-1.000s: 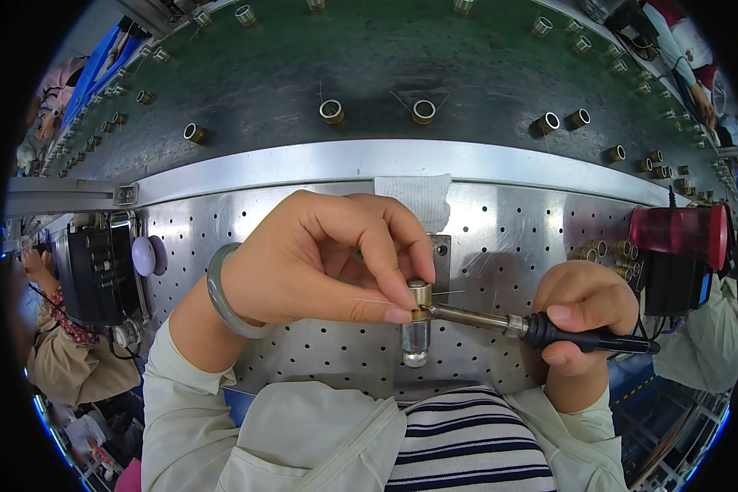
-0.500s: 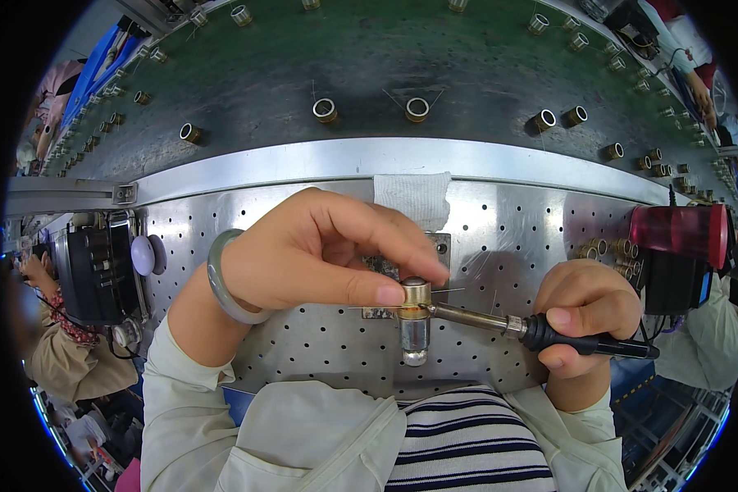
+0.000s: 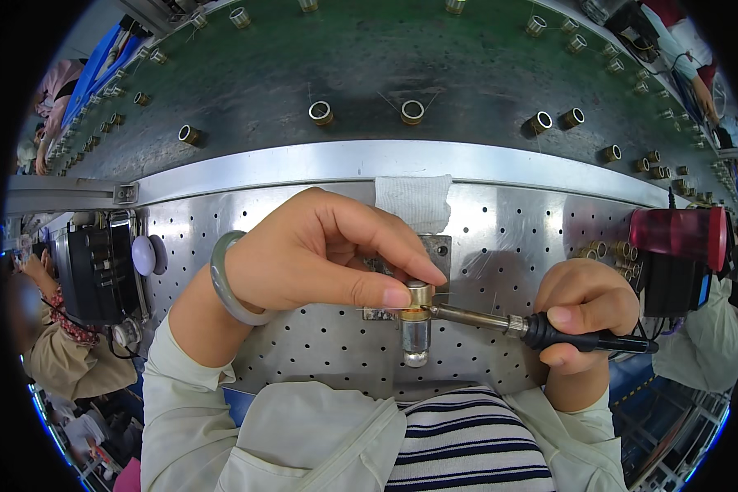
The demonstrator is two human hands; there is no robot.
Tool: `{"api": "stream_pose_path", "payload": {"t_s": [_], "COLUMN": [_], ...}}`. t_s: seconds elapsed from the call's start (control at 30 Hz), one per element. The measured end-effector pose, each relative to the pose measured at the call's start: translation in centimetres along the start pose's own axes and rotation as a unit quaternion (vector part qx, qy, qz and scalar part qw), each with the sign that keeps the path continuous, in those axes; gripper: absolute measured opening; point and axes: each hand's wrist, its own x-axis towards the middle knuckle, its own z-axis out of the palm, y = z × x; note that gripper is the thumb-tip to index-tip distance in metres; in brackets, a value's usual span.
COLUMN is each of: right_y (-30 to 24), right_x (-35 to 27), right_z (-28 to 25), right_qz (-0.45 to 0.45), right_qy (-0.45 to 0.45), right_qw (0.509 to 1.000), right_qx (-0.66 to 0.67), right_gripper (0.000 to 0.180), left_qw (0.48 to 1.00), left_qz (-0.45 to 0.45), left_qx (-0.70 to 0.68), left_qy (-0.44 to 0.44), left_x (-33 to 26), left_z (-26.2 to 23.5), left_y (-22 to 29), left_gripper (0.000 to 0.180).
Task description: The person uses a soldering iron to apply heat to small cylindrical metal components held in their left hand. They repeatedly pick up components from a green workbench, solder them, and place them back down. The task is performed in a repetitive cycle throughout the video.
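My right hand point(image 3: 589, 312) grips the black handle of a soldering iron point(image 3: 484, 318). The iron's tip touches the side of a small brass-coloured wire coil point(image 3: 421, 300), with thin wires sticking out to both sides. My left hand point(image 3: 336, 258), wearing a jade-green bangle point(image 3: 224, 275), pinches the coil between thumb and fingers. The coil sits on a round-ended steel post point(image 3: 416, 338). Behind it, a dark metal block point(image 3: 439, 252) on the bench is partly hidden by my left fingers.
Perforated metal plate point(image 3: 328, 353) forms my bench. Beyond a metal rail point(image 3: 303, 157) runs a green belt point(image 3: 369, 66) with scattered coils point(image 3: 412, 111). More coils point(image 3: 627, 251) stand at right, beside a red container point(image 3: 678, 236). A folded white cloth point(image 3: 414, 201) lies by the rail.
The coils on the belt have shifted slightly to the left. My left thumb has edged a little rightward over the coil; the iron's tip stays against it.
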Motion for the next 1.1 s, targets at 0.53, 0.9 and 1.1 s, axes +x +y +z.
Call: {"api": "stream_pose_path", "payload": {"t_s": [0.53, 0.9, 1.1], "right_y": [-0.1, 0.2, -0.3], "right_x": [-0.5, -0.6, -0.9], "right_z": [0.1, 0.2, 0.4], "right_qz": [0.008, 0.010, 0.044], "right_qy": [0.077, 0.061, 0.112], "right_qw": [0.997, 0.998, 0.991], "right_qx": [0.027, 0.030, 0.057], "right_gripper": [0.027, 0.030, 0.024], "left_qw": [1.000, 0.999, 0.999], "left_qz": [0.004, -0.010, -0.004], "left_qx": [-0.009, -0.032, -0.038], "left_qy": [0.012, 0.002, -0.012], "left_x": [0.2, 0.5, 0.7], "left_z": [0.3, 0.1, 0.0], "left_y": [-0.1, -0.3, -0.4], "left_gripper": [0.030, 0.030, 0.030]}}
